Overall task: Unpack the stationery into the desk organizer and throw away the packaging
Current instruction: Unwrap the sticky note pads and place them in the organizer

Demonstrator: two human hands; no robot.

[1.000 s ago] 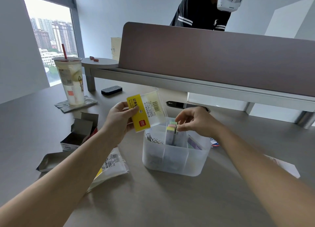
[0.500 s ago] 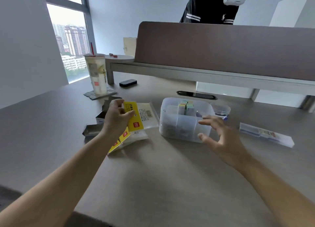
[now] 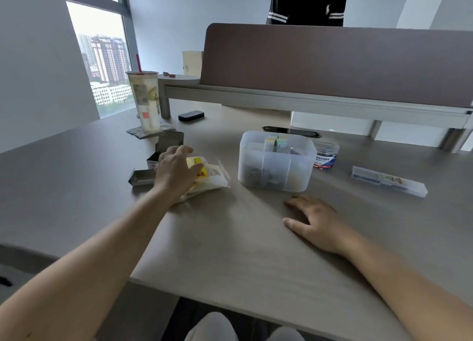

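- Head view: the desk organizer (image 3: 275, 170), a translucent tub, stood upright on the desk (image 3: 230, 251); all places below are taken from it.
- Left arm reached forward, left of the organizer; the left hand (image 3: 176, 171) lay palm down, fingers spread and slightly curled over the yellow-and-clear packaging (image 3: 207, 178). Whether it gripped the wrapper or only pressed on it, I could not tell.
- The packaging lay flat on the desk just left of the organizer, not touching it.
- Opened grey cartons (image 3: 163, 156) sat further left, partly behind the hand.
- Right hand (image 3: 316, 221) rested palm down on the desk, in front of the organizer, fingers loosely spread, holding nothing.
- Coloured sticky notes (image 3: 275, 142) stood upright in a rear compartment.
- A small round tub (image 3: 326, 156) sat right behind the organizer's right side; a long clear case (image 3: 389, 184) lay well to its right.
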